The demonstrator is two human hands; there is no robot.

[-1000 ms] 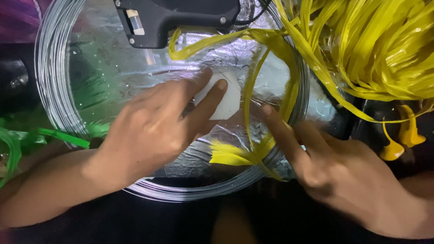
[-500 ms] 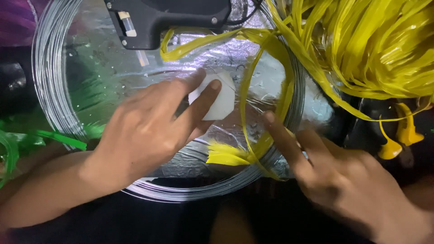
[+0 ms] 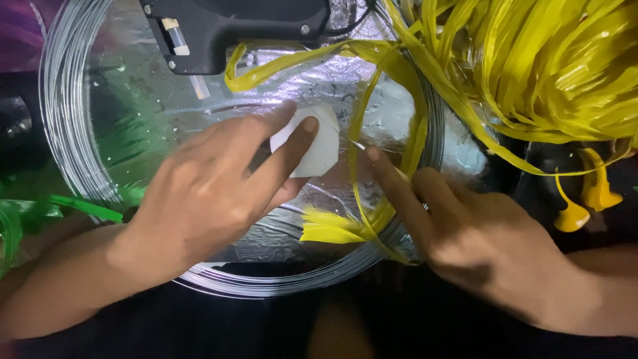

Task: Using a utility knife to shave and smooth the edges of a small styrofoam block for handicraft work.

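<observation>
Dark work surface point(image 3: 219, 332) (nearly black), crinkled silver foil point(image 3: 279, 233) under bright overhead light.

The left hand point(image 3: 212, 193) hides part of the white piece point(image 3: 318, 149).
</observation>
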